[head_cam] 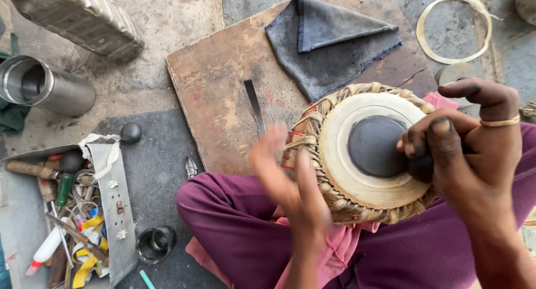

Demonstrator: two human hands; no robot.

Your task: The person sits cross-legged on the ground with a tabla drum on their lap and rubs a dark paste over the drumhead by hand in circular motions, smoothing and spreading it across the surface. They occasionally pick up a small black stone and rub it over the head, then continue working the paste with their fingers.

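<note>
The right hand (469, 138) presses a dark round stone (420, 166) onto the drum (371, 155), at the edge of its black centre patch (377, 145). Left of that grip, the blurred left hand (285, 172) is open beside the drum's braided rim. A folded grey cloth (329, 43) lies beyond, on a wooden board (223, 82).

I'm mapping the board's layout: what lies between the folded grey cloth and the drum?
In the head view, only bare wood of the board separates the grey cloth from the drum; the thin dark metal strip lies off to the side.

You're in a floor-level craft workshop: bare concrete floor (167, 21), a scarred wooden board (223, 82) as worktop, and an open toolbox (120, 211) crammed with hand tools.
</note>
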